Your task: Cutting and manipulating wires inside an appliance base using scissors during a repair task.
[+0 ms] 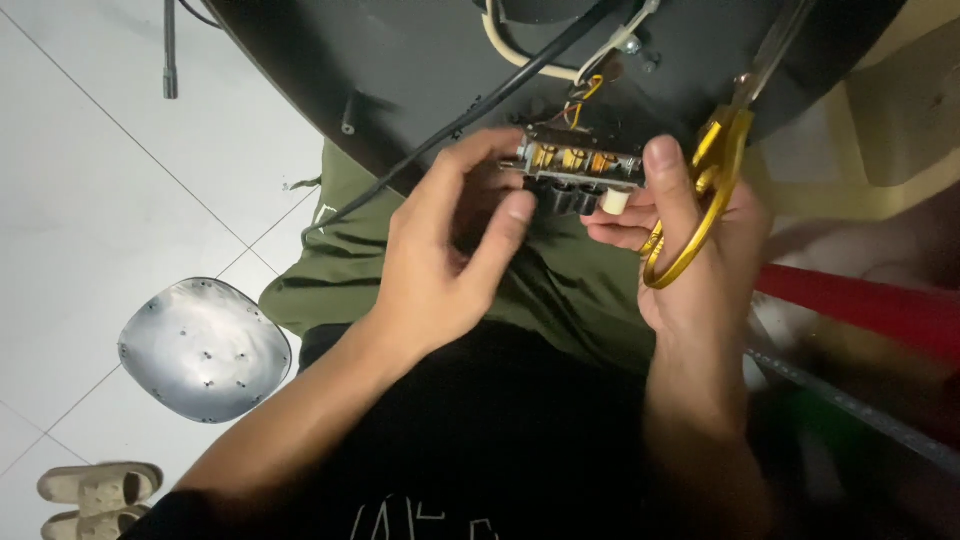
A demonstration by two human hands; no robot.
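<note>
Switch block (578,178): small, rigid, light, held just below black round base (420,60), tethered by thin wires, fragile there. Left hand (445,255) pinches left end; right hand (690,250) clamps right end, gold-handled scissors (700,200) looped on fingers. Best hold: block ends, not wires.

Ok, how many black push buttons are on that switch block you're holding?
3 black buttons show in a row along the lower edge of the switch block: left, middle, right. A white button sits beside them. Fingers may hide more.
</note>
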